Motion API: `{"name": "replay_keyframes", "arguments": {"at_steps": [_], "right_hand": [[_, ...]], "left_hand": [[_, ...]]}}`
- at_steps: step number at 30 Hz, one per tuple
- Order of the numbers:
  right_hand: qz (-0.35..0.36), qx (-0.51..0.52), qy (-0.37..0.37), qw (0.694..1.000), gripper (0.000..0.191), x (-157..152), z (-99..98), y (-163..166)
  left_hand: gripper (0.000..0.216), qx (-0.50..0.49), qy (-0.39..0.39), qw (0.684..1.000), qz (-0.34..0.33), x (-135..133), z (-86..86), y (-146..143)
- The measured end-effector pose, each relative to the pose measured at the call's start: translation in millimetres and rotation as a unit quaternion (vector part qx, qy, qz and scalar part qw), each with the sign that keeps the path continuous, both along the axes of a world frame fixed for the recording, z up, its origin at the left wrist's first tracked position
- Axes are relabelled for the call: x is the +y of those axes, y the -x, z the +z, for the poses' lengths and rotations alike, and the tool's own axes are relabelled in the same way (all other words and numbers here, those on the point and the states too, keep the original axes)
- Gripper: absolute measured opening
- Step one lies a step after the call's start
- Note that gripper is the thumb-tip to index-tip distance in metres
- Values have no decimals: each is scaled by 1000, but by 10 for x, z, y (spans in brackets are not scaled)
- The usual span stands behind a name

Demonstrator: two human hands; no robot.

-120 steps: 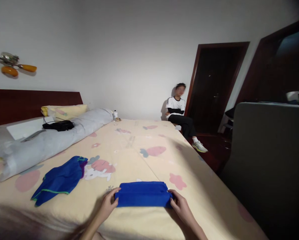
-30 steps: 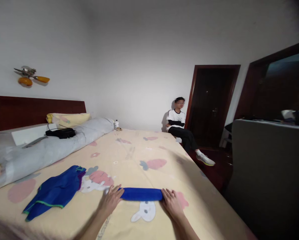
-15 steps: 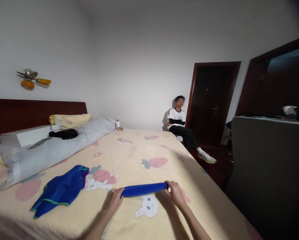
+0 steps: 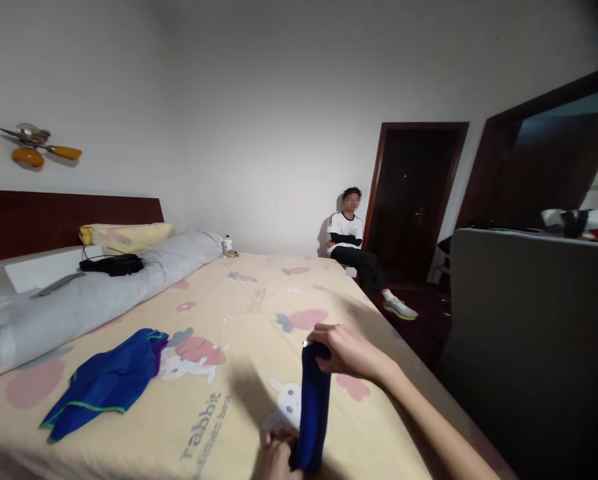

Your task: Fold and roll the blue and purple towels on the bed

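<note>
1. I see my right hand (image 4: 346, 351) above the bed (image 4: 259, 300), closer to its right edge than its left. The fingers are closed in a pinch on the top end of the rolled blue cloth (image 4: 313, 400).
2. My left hand (image 4: 276, 460) is at the bed's near edge, half cut off by the bottom of the view. What shows of its fingers is curled against the bottom end of the roll, gripping it.
3. The rolled blue cloth stands almost upright between the two hands. It is lifted off the sheet, over the printed rabbit near the near edge.
4. A loose blue garment with green trim (image 4: 106, 383) lies flat towards the near left corner, well apart from both hands.
5. A grey rolled quilt (image 4: 93, 293) runs along the left edge of the bed. A black pouch with a cable (image 4: 111, 265) sits on it, and a yellow pillow (image 4: 126, 233) lies against the headboard behind.
6. A small bottle (image 4: 225, 245) stands at the far left corner.
7. Beyond the far right corner, a person in a white shirt (image 4: 349, 243) sits beside a dark doorway (image 4: 413, 200).
8. A tall grey panel (image 4: 529, 333) stands just off the bed's right edge.
</note>
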State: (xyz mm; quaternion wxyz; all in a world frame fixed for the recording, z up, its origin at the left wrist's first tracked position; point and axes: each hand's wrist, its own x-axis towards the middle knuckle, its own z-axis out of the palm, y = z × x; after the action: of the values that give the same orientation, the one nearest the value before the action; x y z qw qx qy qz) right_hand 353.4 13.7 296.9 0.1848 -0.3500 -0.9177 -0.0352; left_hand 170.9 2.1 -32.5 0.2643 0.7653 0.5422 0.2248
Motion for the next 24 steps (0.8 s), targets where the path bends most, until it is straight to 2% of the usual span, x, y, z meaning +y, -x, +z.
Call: {"name": "replay_keyframes", "arguments": {"at_steps": [2,4,6,8,10,12,15,17,19,21,24], "right_hand": [[1,-4,8,1000,23,18,-46,-30],[-6,-2,6,1000,25,80,-10,-123],[-30,-3,-3,1000,27,187,97,-287],[-66,-4,-27,997,29,333,221,-513],[-106,-8,-64,992,29,500,311,-778],[-158,-12,-110,981,29,657,336,-1058],[-227,-14,-184,956,33,821,229,-1478],[-245,-10,-237,940,36,869,34,-1756],[-256,-6,-274,927,39,859,-297,-2035],[-271,1,-281,921,41,778,-780,-2310],[-278,28,-253,926,42,512,-1718,-2680]], "left_hand": [[40,26,-24,999,-6,-17,-3,11],[59,36,-37,999,-6,-6,6,60],[85,47,-38,998,-3,12,6,113],[100,60,-35,998,2,26,-14,151],[100,64,-47,997,19,40,-59,175],[90,56,-73,995,30,63,-134,199],[72,36,-111,993,10,127,-278,251],[60,23,-135,991,-16,173,-360,287],[52,16,-155,987,-23,203,-405,310],[48,22,-161,986,-21,206,-410,312],[45,43,-153,987,-16,168,-389,278]]}}
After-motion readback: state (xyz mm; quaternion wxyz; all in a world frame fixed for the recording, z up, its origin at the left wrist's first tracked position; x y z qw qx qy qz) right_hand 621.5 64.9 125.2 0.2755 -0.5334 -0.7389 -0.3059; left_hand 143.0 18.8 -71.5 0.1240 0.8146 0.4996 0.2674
